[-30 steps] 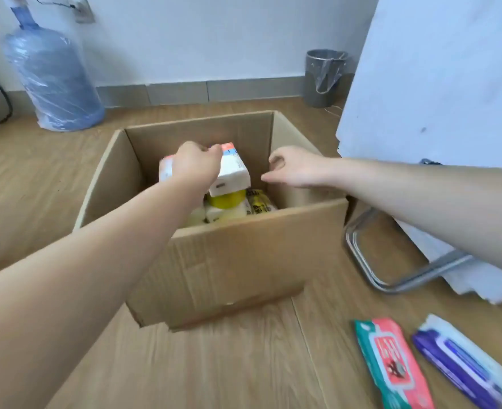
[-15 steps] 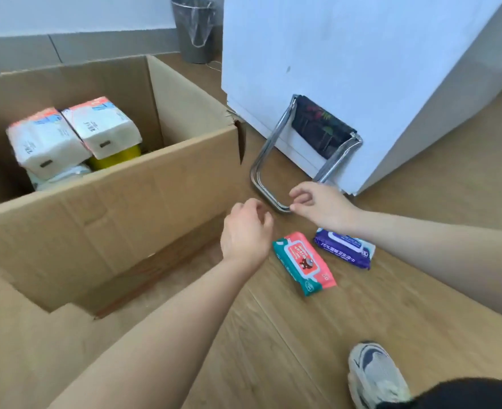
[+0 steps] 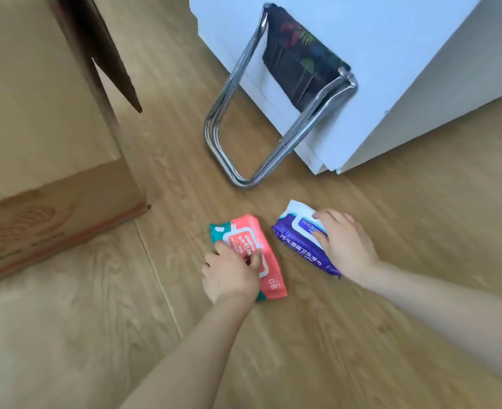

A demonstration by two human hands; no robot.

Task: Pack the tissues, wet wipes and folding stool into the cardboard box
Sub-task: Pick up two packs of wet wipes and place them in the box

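Note:
Two wet wipe packs lie on the wooden floor in front of me. My left hand (image 3: 232,273) grips the red and green wet wipe pack (image 3: 248,249) at its near end. My right hand (image 3: 342,243) grips the purple and white wet wipe pack (image 3: 295,239) from its right side. Both packs still rest on the floor. The folding stool (image 3: 279,93), folded flat with a chrome frame and dark patterned seat, leans against a white cabinet beyond the packs. The cardboard box (image 3: 46,149) stands at the left; its inside is out of view.
The white cabinet (image 3: 391,60) fills the upper right, with the stool against its side. A box flap (image 3: 108,51) sticks out toward the stool. Wooden floor (image 3: 361,335) spreads around the packs and toward me.
My view has swung down and right, away from the box interior. Both hands dropped from above the floor onto the two wet wipe packs and closed on them.

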